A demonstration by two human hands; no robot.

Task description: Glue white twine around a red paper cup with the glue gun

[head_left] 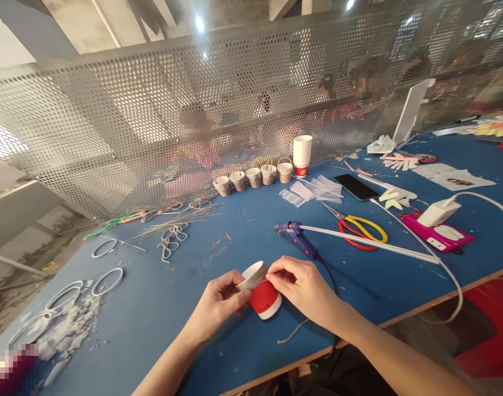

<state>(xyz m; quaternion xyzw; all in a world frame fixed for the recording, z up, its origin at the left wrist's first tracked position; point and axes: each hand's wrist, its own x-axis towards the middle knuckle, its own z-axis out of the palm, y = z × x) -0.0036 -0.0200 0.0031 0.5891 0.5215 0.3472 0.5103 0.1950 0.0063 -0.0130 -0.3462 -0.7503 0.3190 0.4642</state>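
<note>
A red and white paper cup (pixel 265 300) is tilted on its side above the blue table, with grey cord wound around its rim end. My left hand (pixel 226 297) is closed on the cup at the wound end, thumb in front. At the cup's right side, my right hand (pixel 296 280) pinches the cord (pixel 259 279) between thumb and fingers. A loose cord tail (pixel 292 331) hangs below my right hand near the table's front edge. Beyond the hands lies a blue glue gun (pixel 296 237) with a long white glue stick in its back.
Several small cord-wrapped baskets (pixel 253 177) and a cup stack (pixel 302 157) line the mesh partition (pixel 131 121). Red-and-yellow pliers (pixel 358 228), a phone (pixel 356 187) and a pink power strip (pixel 438 231) lie right. Cord bundles (pixel 173 239) and paper scraps (pixel 73 330) lie left.
</note>
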